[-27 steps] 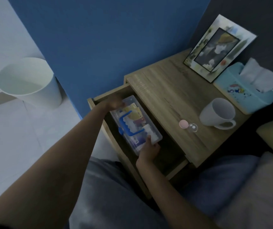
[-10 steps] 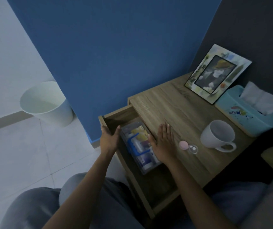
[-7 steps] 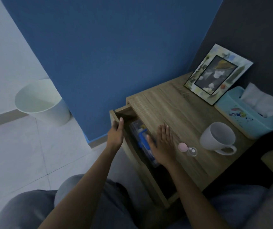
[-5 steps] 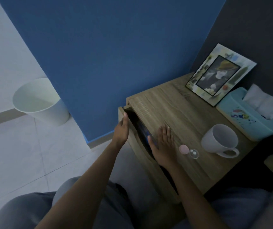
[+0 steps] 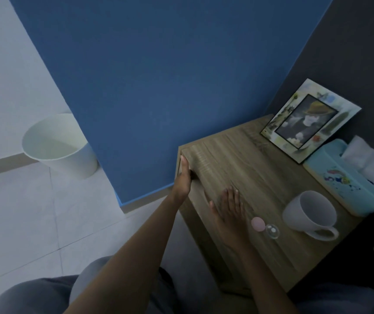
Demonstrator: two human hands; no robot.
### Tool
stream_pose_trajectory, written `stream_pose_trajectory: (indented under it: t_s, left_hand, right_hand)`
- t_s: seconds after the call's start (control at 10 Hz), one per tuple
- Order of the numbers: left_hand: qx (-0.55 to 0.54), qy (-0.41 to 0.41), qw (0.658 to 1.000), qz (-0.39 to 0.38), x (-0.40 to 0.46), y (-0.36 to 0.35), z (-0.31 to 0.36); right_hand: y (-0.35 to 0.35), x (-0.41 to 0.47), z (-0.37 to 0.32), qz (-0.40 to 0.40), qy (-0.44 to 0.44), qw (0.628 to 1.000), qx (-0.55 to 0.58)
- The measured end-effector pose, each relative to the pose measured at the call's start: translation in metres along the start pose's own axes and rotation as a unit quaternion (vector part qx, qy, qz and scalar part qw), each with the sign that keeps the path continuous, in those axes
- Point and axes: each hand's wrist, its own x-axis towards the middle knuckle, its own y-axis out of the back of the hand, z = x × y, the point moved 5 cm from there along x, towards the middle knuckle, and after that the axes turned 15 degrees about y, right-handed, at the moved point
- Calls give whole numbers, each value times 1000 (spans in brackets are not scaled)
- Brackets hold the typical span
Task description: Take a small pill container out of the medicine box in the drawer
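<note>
Right hand: the right hand (image 5: 227,209) is laid flat on the table (image 5: 238,159) top near its front edge, fingers spread wide, nothing held.
Pill container: a small pink-lidded pill container (image 5: 258,223) is seen on the table just beside the right hand, with a clear round piece (image 5: 272,231) touching it on the far side.
Left hand: the left hand (image 5: 182,177) is pressed flat and open against the drawer (image 5: 195,200) front at the table's left front corner, nothing gripped.
Drawer: shown pushed in, a dark slit left by the fingers; the medicine box cannot be seen.
Mug: a white mug (image 5: 310,214) is stood by the right edge.
Far edge: a tissue box (image 5: 349,177) and a leaning picture frame (image 5: 309,120) are placed there.
Floor: a white bin (image 5: 59,145) is stood against the blue wall (image 5: 158,75).
</note>
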Motion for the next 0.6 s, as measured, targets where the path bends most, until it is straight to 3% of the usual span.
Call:
stream_pose_trajectory:
  t_s: [0.1,0.2,0.3,0.4,0.5,0.6]
  left_hand:
    - [8,-9,1000,-15,-4,1,2]
    - [146,9,989,31,-12,10,-5]
    - [338,22,936,94,-33,27,-10]
    - [436,7,887,152,-65,58,-17]
    - [521,25,832,190,-105,111,-31]
    - [520,37,809,271,-151,169,-25]
  right_hand:
    - [-1,1,1,-10,-4,1000,0]
    - [2,3,0,-11,-2,1000,1]
    - [5,3,-1,-18,-10,1000,14]
    - [9,2,-1,-42,-3,998,-42]
    - [11,-3,-11,-52,-9,997,-61]
    - [17,-3,-20,-90,5,987,-134]
